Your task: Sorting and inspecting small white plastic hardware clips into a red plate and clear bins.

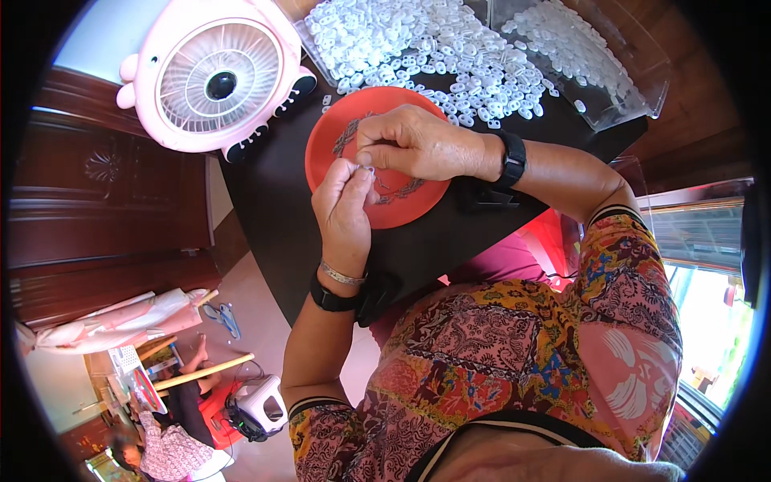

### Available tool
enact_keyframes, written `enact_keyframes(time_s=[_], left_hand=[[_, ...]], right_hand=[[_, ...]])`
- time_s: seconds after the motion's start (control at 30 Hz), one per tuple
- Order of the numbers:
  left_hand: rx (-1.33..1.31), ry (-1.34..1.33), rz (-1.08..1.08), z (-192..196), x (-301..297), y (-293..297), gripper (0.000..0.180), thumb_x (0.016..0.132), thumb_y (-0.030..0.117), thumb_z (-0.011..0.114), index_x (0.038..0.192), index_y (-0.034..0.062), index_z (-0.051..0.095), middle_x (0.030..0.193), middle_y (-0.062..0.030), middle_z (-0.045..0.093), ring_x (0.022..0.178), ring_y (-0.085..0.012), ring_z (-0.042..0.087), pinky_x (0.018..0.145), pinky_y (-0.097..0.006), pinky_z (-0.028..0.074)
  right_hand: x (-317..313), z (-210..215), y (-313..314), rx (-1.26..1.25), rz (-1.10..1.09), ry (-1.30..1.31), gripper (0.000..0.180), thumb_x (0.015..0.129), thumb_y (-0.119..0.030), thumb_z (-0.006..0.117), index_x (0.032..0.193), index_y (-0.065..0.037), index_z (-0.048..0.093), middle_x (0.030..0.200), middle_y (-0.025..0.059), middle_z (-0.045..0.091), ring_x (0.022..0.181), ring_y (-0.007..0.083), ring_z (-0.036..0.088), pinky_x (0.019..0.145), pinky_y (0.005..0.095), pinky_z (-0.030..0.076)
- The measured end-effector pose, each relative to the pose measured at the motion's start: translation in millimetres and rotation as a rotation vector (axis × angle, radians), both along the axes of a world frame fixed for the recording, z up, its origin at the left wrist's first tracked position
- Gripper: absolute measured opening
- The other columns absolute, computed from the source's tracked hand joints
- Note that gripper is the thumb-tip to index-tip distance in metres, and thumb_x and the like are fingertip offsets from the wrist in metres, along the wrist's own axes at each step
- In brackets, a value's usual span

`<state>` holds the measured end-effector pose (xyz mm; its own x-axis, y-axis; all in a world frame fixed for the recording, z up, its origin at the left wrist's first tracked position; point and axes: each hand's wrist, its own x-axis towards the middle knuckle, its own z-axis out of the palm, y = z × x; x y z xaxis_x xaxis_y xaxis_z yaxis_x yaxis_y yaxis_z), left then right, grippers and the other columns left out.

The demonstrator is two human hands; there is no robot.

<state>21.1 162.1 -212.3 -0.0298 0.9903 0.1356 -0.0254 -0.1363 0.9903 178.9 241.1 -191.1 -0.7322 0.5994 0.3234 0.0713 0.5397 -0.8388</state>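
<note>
Over a round orange-red plate (325,132) my two hands meet with their fingertips together. My left hand (345,209) is closed in a pinch on a small white plastic piece (369,170), of which only an edge shows. Just above it, my right hand (422,145) is also closed, thumb against bent forefinger; what sits between them is too small to make out. Small thin grey metal parts (393,195) lie scattered on the plate, partly hidden under my hands.
A big heap of white two-holed plastic pieces (458,56) spreads behind the plate. More fill a clear bin (634,104) at the far right. A pink fan (221,84) stands at the left on the black table (265,217). Another person (173,450) sits at lower left.
</note>
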Motion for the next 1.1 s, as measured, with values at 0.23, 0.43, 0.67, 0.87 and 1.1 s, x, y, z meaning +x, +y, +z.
enact_keyframes(time_s=[0.23, 0.43, 0.67, 0.87, 1.1], left_hand=[[-0.006, -0.013, 0.021, 4, 2, -1, 0.014, 0.088, 0.008, 0.048, 0.077, 0.0007, 0.052, 0.064, -0.0023, 0.048, 0.061, -0.0109, 0.046, 0.062, -0.026, 0.041], [0.028, 0.02, 0.04, 1, -7, 4, 0.014, 0.088, 0.009, 0.051, 0.077, 0.0008, 0.052, 0.067, -0.0012, 0.05, 0.061, -0.0076, 0.046, 0.058, -0.023, 0.039], [-0.118, 0.117, 0.014, 4, -8, 4, 0.016, 0.088, 0.01, 0.052, 0.075, 0.0005, 0.053, 0.06, -0.0011, 0.05, 0.056, -0.0079, 0.046, 0.053, -0.023, 0.037], [-0.213, 0.165, 0.002, 12, -17, 4, 0.018, 0.087, 0.013, 0.051, 0.073, 0.0027, 0.054, 0.057, -0.0007, 0.049, 0.051, -0.0074, 0.045, 0.048, -0.022, 0.033], [-0.133, 0.103, -0.027, 14, -13, 3, 0.017, 0.088, 0.011, 0.052, 0.075, 0.0013, 0.054, 0.06, -0.0005, 0.051, 0.054, -0.0068, 0.046, 0.052, -0.022, 0.035]], right_hand=[[-1, -2, -3, 0.049, -0.019, 0.026, 0.012, 0.091, -0.011, 0.056, 0.084, -0.001, 0.057, 0.074, 0.0081, 0.058, 0.069, 0.0189, 0.057, 0.064, 0.0304, 0.045], [12, 20, 17, 0.095, -0.172, -0.114, 0.027, 0.091, -0.026, 0.062, 0.085, 0.0, 0.062, 0.068, 0.0047, 0.058, 0.068, 0.0084, 0.053, 0.062, 0.0282, 0.045], [64, -8, 97, 0.548, -0.524, -0.334, 0.018, 0.089, -0.019, 0.058, 0.098, -0.005, 0.066, 0.085, 0.0101, 0.065, 0.076, 0.024, 0.062, 0.07, 0.0333, 0.049], [62, -38, 112, 0.78, -0.437, -0.594, 0.017, 0.085, -0.016, 0.056, 0.098, -0.01, 0.065, 0.091, 0.0106, 0.062, 0.086, 0.0314, 0.06, 0.078, 0.0405, 0.048], [65, -37, 115, 0.618, -0.44, -0.652, 0.011, 0.075, -0.014, 0.058, 0.084, -0.007, 0.061, 0.083, 0.0126, 0.061, 0.082, 0.0332, 0.06, 0.072, 0.0437, 0.047]])
